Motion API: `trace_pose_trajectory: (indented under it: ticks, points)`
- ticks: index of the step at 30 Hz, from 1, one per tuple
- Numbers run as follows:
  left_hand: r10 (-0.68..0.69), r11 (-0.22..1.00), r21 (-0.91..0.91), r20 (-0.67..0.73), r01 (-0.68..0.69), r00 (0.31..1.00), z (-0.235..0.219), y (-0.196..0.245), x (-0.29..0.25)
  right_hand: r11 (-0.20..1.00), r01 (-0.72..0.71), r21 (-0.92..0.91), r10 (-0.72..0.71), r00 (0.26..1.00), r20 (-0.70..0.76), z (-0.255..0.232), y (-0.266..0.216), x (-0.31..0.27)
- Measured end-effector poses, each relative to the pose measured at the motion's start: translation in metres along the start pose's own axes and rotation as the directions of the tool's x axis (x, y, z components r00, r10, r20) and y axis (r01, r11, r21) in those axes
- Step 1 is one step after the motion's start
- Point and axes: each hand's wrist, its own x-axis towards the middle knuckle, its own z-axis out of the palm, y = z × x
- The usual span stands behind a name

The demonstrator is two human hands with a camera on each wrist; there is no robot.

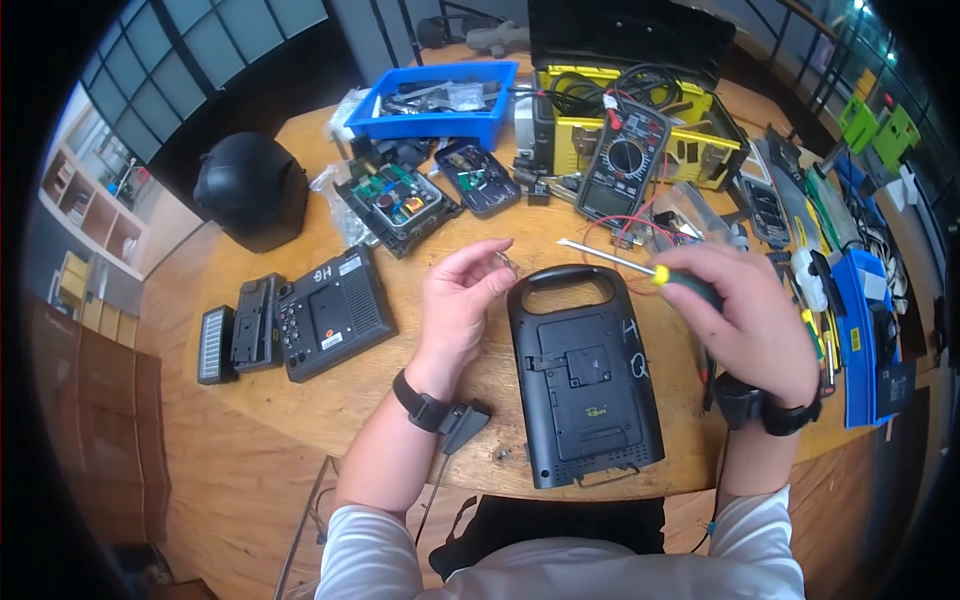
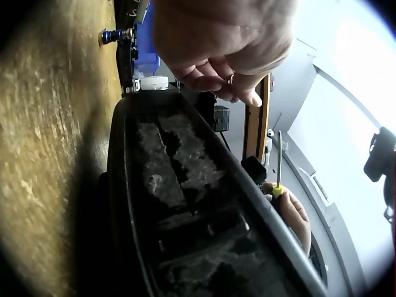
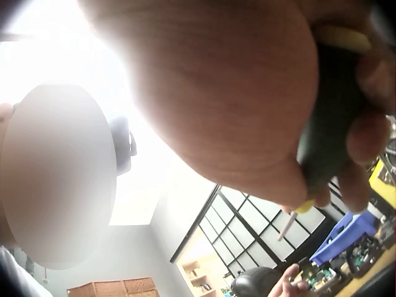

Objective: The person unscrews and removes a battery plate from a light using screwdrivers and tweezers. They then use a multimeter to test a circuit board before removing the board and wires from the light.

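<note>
A black device [image 1: 590,400] with a carry handle and white hand-drawn letters lies on the wooden table before the person. Just above its upper left corner is the left hand [image 1: 460,305], whose thumb and fingertips pinch a small metallic piece [image 1: 505,262], mostly hidden by the fingers. The right hand [image 1: 745,325] grips the dark green and yellow handle of a screwdriver [image 1: 610,258]. Its shaft points left over the device's carry handle, with the tip near the left fingertips. The left wrist view shows the device's dark side [image 2: 185,185] below the left hand [image 2: 223,43].
Opened housings with circuit boards [image 1: 395,205] and a blue bin [image 1: 435,100] of parts stand at the back. A multimeter [image 1: 625,160] with red leads leans on a yellow toolbox [image 1: 720,155]. More black units [image 1: 335,310] lie left. Tools and a blue holder [image 1: 862,335] line the right edge.
</note>
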Motion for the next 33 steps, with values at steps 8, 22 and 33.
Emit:
trace_pose_trajectory:
  ticks: [8, 22, 33]
  points:
    - [-0.02, 0.993, -0.119, 0.052, 0.026, 0.998, -0.001, 0.009, -0.003, 0.974, -0.001, 0.229, 0.016, 0.998, -0.062, 0.04, -0.004, 0.012]
    - [-0.032, 0.994, -0.102, 0.086, 0.041, 0.996, 0.007, 0.014, -0.006, 0.975, 0.01, 0.22, -0.007, 1.0, -0.012, 0.044, -0.001, 0.015]
    - [0.033, 0.997, -0.078, 0.102, -0.025, 0.994, 0.009, 0.012, -0.006, 0.978, -0.038, 0.204, 0.034, 0.999, 0.027, 0.041, 0.001, 0.017]
